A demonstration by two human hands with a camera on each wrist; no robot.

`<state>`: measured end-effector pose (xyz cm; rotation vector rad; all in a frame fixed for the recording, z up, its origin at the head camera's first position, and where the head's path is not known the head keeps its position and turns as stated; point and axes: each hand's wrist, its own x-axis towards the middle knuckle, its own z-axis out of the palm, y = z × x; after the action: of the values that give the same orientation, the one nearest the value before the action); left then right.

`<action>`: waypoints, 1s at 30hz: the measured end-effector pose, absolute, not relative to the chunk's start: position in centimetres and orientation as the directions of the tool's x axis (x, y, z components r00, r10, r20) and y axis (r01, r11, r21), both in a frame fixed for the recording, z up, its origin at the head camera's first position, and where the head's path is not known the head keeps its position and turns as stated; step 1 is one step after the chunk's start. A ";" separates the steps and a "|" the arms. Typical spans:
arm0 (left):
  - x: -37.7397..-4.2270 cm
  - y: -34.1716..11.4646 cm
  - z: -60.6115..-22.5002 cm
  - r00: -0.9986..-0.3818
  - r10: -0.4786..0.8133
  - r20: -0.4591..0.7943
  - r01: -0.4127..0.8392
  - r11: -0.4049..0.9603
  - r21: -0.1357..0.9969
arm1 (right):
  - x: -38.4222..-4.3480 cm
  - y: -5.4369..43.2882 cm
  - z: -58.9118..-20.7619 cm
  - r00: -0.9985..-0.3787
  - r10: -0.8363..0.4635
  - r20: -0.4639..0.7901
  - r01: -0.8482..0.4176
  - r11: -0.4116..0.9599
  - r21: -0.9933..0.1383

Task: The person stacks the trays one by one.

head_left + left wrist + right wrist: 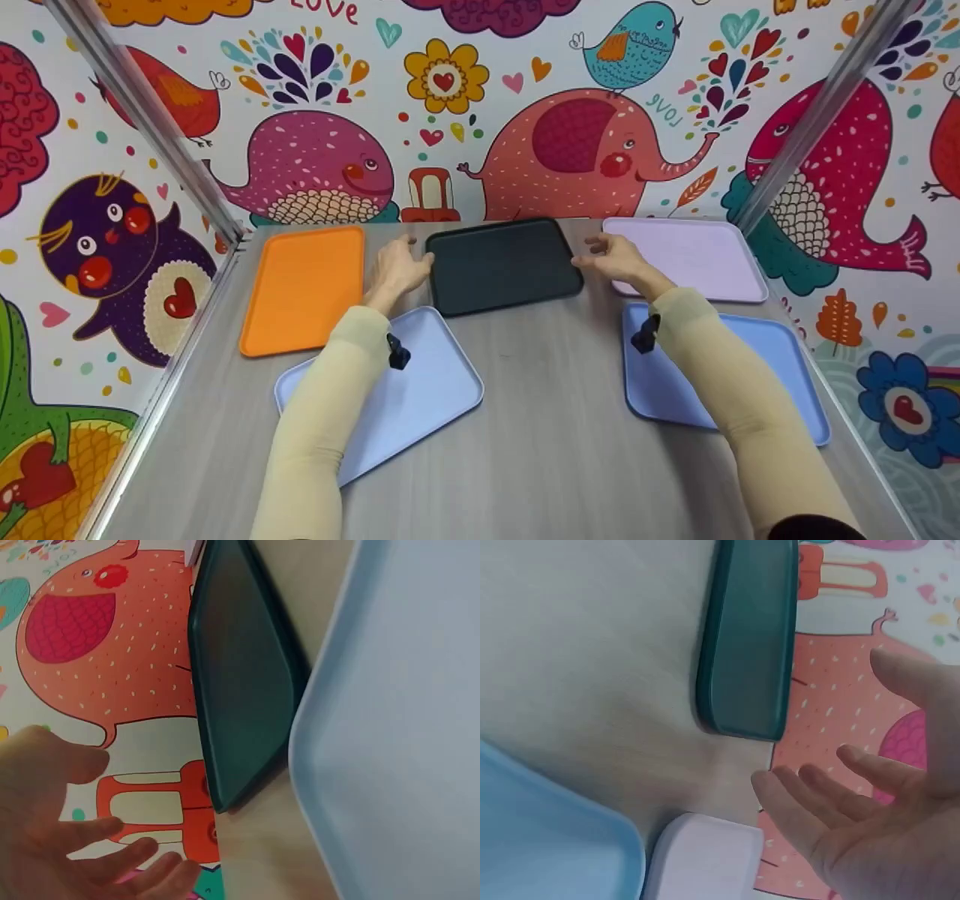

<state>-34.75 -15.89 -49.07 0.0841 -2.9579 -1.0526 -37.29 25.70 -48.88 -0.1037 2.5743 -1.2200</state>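
A dark green, nearly black tray (504, 266) lies at the back middle of the table, slightly turned. My left hand (397, 268) hovers by its left edge, fingers spread and holding nothing; in the left wrist view the hand (97, 817) is apart from the dark tray (244, 667). By the tray's right edge is my right hand (616, 259), also empty, with loosely bent fingers. The right wrist view shows a gap between that hand (877, 787) and the dark tray (750, 645). Under my left forearm lies a pale blue tray (427, 382), set at an angle.
An orange tray (307, 289) lies at the back left, a lilac tray (697, 259) at the back right. In front of the lilac one, a blue tray (772, 367) sits partly beneath my right forearm. Metal posts (142, 112) and patterned walls enclose the table (540, 450).
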 end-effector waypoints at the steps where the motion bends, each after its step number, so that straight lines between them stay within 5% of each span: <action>1: -35.1 -15.9 -49.0 -0.997 -0.062 -0.040 -0.074 0.765 0.639 | -37.6 25.7 -48.9 -0.950 -0.185 -0.250 0.083 0.623 -0.778; 14: -37.2 -15.0 -50.8 -0.895 -0.154 -0.418 -0.439 0.473 0.764 | -40.4 24.6 -50.3 -0.892 -0.111 -0.438 0.336 0.485 -0.808; 30: -38.5 -14.9 -52.9 -0.880 -0.037 -0.473 -0.472 0.173 0.864 | -41.6 23.4 -52.1 -0.874 -0.106 -0.474 0.391 0.423 -0.817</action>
<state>-38.46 -14.91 -52.88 0.6063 -2.6459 -2.1998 -41.56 23.40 -52.12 0.2416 2.2236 -1.4537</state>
